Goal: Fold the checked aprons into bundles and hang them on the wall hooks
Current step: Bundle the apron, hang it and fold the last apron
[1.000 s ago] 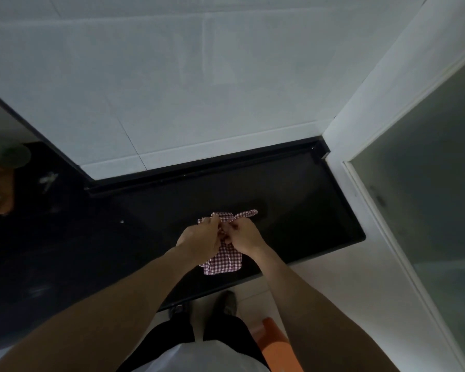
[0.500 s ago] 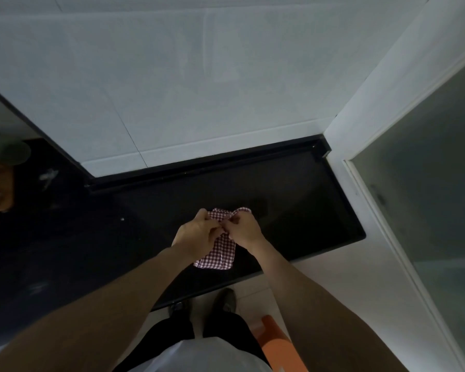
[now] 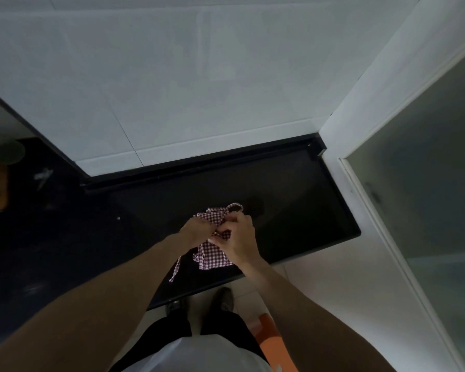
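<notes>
Checked apron, folded down to a small bundle, is held just above the near part of the black counter; nearest the observer, a loose tie hangs from the bundle's left side toward the counter's front edge; the bundle's long axis runs from the person's body out toward the wall, its lower half showing below the hands and its upper end beyond the knuckles; the left hand has its fingers curled on the bundle's left upper part, and the right hand pinches the fabric at mid-bundle, fingers clenched on it; both hands meet at the middle, neither clearly nearer; beyond the fingertips a strap loop stands out at the far end, pointing to the tiled wall; judged, tying is under way, and hanging will turn on that loop lying wall-side of the fingers; no wall hooks are in view.
</notes>
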`<state>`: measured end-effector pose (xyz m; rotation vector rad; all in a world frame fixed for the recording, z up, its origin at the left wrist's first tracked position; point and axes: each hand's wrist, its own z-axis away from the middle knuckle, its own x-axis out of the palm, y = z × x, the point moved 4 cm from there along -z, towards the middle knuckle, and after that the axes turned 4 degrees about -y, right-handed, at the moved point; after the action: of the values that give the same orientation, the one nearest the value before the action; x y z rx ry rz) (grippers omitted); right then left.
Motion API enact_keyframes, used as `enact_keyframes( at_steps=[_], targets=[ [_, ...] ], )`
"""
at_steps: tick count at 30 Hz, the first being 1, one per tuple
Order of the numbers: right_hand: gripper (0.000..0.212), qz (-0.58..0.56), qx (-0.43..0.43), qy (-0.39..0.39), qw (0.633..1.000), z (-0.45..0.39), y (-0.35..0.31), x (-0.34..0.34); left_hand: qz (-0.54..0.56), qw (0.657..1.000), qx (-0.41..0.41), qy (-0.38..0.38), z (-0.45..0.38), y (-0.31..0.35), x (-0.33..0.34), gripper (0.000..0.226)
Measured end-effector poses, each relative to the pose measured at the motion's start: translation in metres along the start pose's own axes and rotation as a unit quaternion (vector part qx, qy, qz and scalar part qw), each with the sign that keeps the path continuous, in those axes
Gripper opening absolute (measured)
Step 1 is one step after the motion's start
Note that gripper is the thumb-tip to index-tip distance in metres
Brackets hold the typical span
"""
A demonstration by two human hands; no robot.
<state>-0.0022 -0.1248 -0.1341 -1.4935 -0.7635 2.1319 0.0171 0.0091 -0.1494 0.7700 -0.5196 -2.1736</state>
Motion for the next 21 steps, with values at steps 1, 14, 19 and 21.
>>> enact_keyframes(
  at_steps=[1, 14, 19, 21],
  targets=[
    [0.028, 0.015, 0.007, -0.024, 1.000, 0.000, -0.001, 0.000, 0.015, 1.000, -0.013, 0.005, 0.002, -0.001, 0.000, 0.033],
    [0.033, -0.243, 0.062, -0.101, 0.963, 0.007, 0.001, -0.048, -0.056, 0.998, 0.032, 0.005, 0.003, -0.005, -0.004, 0.030],
    [0.041, -0.338, 0.140, -0.065, 0.928, 0.008, 0.012, -0.037, -0.121, 0.992, 0.027, 0.022, 0.003, -0.003, -0.002, 0.024],
    [0.049, -0.292, 0.134, -0.070, 0.944, 0.007, 0.014, -0.042, -0.135, 0.990, 0.018, 0.035, 0.006, -0.002, 0.000, 0.020]
  ],
)
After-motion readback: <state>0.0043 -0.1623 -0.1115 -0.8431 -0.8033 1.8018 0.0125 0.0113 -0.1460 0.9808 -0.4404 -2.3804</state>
